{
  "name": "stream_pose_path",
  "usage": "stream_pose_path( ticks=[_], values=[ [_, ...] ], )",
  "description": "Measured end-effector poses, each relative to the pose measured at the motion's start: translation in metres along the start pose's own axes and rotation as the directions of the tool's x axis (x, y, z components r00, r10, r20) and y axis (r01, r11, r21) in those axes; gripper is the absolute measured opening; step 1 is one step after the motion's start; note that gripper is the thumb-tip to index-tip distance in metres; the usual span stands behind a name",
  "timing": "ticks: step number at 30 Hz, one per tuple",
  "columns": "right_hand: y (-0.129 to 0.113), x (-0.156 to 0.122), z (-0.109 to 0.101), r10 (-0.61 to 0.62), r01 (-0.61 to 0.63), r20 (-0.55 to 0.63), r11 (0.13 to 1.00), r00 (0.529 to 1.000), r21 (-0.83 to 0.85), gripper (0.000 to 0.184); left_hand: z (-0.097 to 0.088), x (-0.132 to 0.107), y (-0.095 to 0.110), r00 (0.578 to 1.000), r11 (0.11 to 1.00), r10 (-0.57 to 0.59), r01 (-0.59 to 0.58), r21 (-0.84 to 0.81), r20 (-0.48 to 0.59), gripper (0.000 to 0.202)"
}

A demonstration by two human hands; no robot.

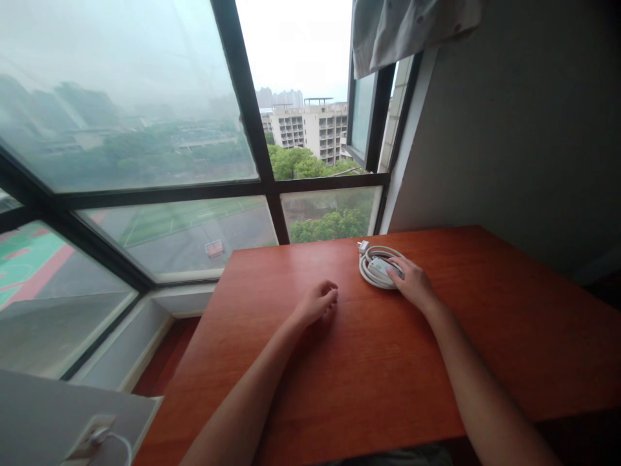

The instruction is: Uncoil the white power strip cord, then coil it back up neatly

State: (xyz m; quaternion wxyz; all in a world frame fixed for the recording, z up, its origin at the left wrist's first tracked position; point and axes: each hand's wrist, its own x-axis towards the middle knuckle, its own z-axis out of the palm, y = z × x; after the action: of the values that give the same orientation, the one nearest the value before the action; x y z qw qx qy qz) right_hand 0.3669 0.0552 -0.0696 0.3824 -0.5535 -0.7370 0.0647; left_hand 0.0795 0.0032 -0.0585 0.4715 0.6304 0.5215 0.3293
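A white power strip [380,268] lies on the desk inside the loops of its own coiled white cable [365,275]. Its plug [363,246] pokes out at the coil's far left. My right hand [411,279] grips the right side of the bundle, thumb on the strip and fingers over the cable loops; the fingertips are partly hidden. To the left of the coil and apart from it, my left hand [317,303] rests at the desk with its fingers curled in, and nothing shows in them.
The reddish-brown wooden desk [369,375] meets a dark-framed window [272,188], where one pane [363,116] is swung outward. A light curtain [412,32] hangs above. At the lower left, a white plug [99,435] sits in a wall socket.
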Motion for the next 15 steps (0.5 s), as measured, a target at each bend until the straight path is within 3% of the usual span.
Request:
stream_pose_path(
  ticks=[6,10,12,15],
  values=[
    [0.004,0.0,-0.008,0.054,-0.061,-0.144,0.997,0.988,-0.039,0.036,0.0,0.002,-0.005,1.0,1.0,0.012,-0.012,-0.018,0.001,0.024],
    [-0.024,0.001,-0.008,0.105,-0.086,-0.21,0.992,0.972,0.097,0.036,0.002,0.003,-0.009,1.0,0.999,0.025,-0.025,-0.031,-0.011,0.025],
    [-0.049,0.001,-0.003,0.128,-0.088,-0.133,0.958,0.983,0.273,0.033,0.002,0.002,-0.008,0.999,0.999,0.027,-0.028,-0.028,-0.021,0.027],
    [-0.089,0.001,0.011,0.094,-0.132,0.105,0.878,0.99,0.459,0.029,0.003,0.0,-0.005,0.998,0.998,0.045,-0.047,-0.036,-0.036,0.028]
  ],
)
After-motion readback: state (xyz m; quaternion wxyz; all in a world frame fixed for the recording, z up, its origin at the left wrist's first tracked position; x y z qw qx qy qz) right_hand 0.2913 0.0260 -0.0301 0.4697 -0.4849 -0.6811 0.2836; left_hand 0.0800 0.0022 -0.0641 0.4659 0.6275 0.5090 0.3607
